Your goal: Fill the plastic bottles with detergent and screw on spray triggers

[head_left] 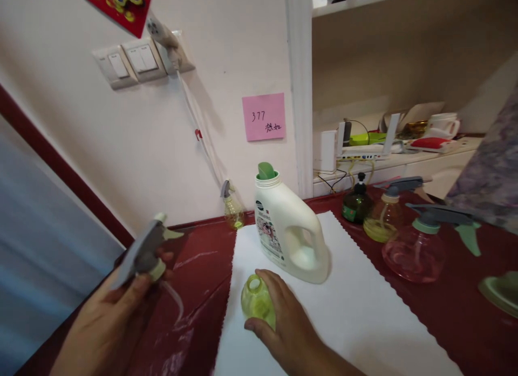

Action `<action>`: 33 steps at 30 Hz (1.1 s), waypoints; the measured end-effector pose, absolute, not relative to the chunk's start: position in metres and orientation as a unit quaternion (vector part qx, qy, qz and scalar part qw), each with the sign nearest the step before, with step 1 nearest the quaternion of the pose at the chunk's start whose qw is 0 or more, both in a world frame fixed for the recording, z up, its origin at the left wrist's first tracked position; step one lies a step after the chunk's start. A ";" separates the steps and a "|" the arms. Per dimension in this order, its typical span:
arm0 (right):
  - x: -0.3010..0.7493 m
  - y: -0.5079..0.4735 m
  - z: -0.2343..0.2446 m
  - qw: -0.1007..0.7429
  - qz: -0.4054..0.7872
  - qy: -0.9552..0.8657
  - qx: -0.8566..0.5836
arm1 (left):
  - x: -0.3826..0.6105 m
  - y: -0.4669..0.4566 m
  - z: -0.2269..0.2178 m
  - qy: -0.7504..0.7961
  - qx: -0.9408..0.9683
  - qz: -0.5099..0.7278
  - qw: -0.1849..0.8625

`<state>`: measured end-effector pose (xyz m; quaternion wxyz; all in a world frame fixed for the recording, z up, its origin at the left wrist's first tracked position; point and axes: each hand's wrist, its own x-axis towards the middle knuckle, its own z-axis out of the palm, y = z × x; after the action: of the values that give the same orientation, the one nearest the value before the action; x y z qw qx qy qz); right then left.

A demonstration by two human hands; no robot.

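My left hand (117, 306) grips a grey spray nozzle (146, 252) with a pale trigger and collar, held above the red tabletop. Its thin clear dip tube curves down freely. Low in the middle, my right hand (285, 316) wraps around the side of a small yellow-green spray bottle (251, 300). The bottle's round mouth is uncovered and faces up, and the white sheet (356, 289) lies beneath it. Just behind stands a large cream detergent jug (291, 225), its neck without a cap and a green spout piece showing inside. The palm side of my right hand is hidden.
Pink and yellow spray bottles (416, 252) and a dark green pump bottle (358, 203) stand at the right. A small spray bottle (233, 211) is against the wall. A green lid-like object (502, 295) lies at the right edge. A white router (364, 152) occupies the shelf.
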<state>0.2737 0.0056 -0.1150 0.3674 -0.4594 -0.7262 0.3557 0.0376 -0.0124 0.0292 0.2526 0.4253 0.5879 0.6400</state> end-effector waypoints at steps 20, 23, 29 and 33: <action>0.274 0.012 -0.110 0.364 0.359 -0.734 -0.447 | 0.138 0.018 -0.010 0.439 0.398 0.673 0.443; 0.273 0.013 -0.110 0.373 0.358 -0.733 -0.442 | 0.132 0.013 -0.034 0.533 0.435 0.588 0.426; 0.275 0.013 -0.102 0.417 0.358 -0.726 -0.414 | 0.130 0.009 -0.059 0.537 0.493 0.523 0.442; 0.275 0.012 -0.101 0.410 0.364 -0.723 -0.421 | 0.128 0.011 -0.065 0.519 0.502 0.528 0.448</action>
<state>0.2750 0.0122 -0.1009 0.4098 -0.4209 -0.7227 0.3640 0.1283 0.0107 -0.0648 0.4475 0.5015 0.5195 0.5276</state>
